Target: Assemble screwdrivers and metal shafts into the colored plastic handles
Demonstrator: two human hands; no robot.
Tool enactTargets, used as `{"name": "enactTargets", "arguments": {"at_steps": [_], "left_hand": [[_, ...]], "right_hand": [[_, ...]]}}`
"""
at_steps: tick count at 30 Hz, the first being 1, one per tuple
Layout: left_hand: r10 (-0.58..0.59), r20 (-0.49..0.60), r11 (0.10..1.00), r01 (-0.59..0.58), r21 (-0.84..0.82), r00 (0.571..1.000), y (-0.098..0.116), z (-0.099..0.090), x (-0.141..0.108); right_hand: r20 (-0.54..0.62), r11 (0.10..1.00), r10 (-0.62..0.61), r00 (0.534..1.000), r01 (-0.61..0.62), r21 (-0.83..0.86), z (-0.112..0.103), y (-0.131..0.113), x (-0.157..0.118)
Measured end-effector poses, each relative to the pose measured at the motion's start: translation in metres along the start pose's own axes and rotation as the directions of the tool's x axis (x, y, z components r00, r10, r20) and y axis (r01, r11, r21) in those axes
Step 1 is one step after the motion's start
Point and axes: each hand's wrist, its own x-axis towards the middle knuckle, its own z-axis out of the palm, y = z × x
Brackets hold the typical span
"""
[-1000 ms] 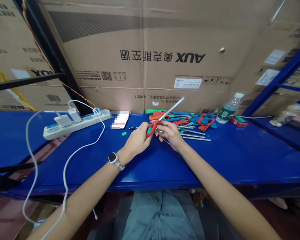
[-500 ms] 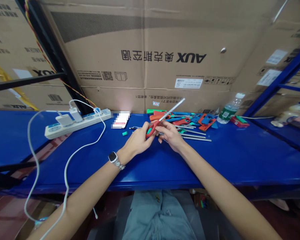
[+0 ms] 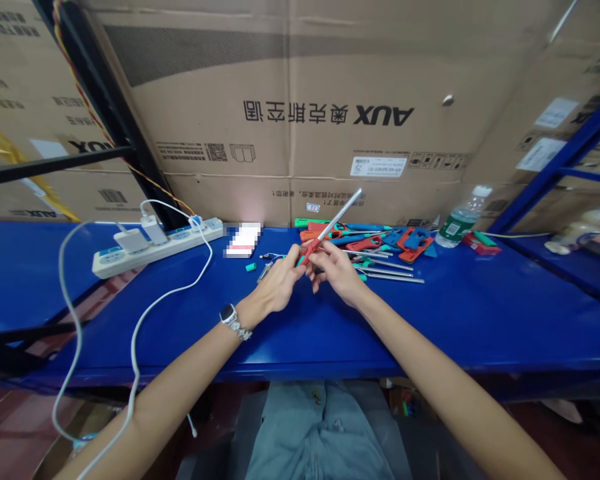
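A long-necked lighter (image 3: 308, 253) with a red handle, green parts and a silver metal tube is held above the table, its tube slanting up to the right. My left hand (image 3: 279, 279) is closed around the handle. From the other side, the fingers of my right hand (image 3: 341, 272) pinch the lighter close to where the tube meets the handle; some fingertips are hidden. Behind and right of my hands lies a pile of similar lighters (image 3: 375, 243) in red, blue and green. A small green cap-like piece (image 3: 251, 267) rests left of my left hand.
A white power strip (image 3: 160, 248) with plugs and a looping white cable (image 3: 135, 347) occupies the left. A blurred-out white item (image 3: 243, 239) lies behind my left hand. A water bottle (image 3: 463, 219) and a red box (image 3: 481, 244) stand right. Cardboard boxes (image 3: 325, 73) back the blue table (image 3: 460, 320).
The lighter has turned slightly in my hands, its handle now showing narrower, and its tube tip has shifted a little left and up. Both hands stay on it.
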Motion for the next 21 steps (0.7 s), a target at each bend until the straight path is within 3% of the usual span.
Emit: {"name": "enactTargets", "arguments": {"at_steps": [9,13,21], "left_hand": [[-0.079,-0.011,0.984,0.077,-0.163,0.997,-0.001,0.006,0.001],[-0.099,0.021,0.988,0.101,-0.115,0.995,-0.001,0.005,0.003],[-0.001,0.061,0.992,-0.007,0.129,0.998,0.000,0.002,0.004]], "right_hand": [[0.013,1.000,-0.013,1.000,0.013,-0.015,0.004,-0.001,-0.005],[-0.048,0.998,-0.027,0.998,0.025,-0.052,0.007,0.005,-0.002],[-0.145,0.999,0.045,0.988,-0.044,0.013,0.000,0.003,0.004]]}}
